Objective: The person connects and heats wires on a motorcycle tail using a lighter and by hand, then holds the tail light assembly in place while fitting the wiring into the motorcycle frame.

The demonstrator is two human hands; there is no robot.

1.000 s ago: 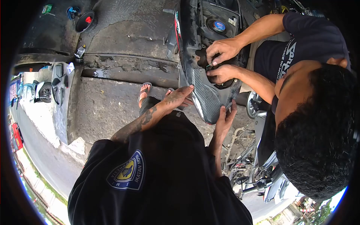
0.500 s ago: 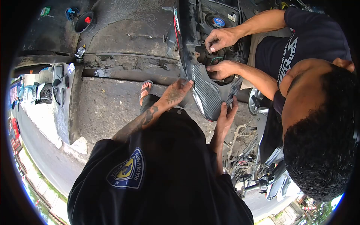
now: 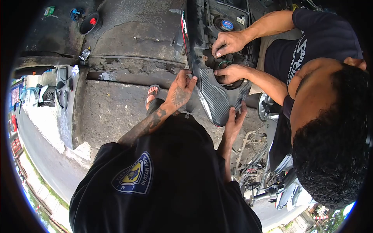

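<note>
A carbon-patterned motorcycle tail cover sits at the rear of the motorcycle body. My left hand grips its left edge, with thumb and fingertips at the rim. Its lower right edge is held by my right hand, thumb against the surface and fingers at the side. A co-worker's upper hand pinches above the opening in the body. The co-worker's lower hand reaches into that opening, where its fingertips are partly hidden. A thin green wire shows between those two hands.
The co-worker's head leans in close on the right. Motorcycle parts lie below right, beside another motorcycle. A black basin with a red item stands at upper left. A ledge crosses the concrete floor.
My left hand has shifted slightly up along the cover's left edge, its fingers now higher. My right hand stays put. The co-worker's upper hand has moved slightly.
</note>
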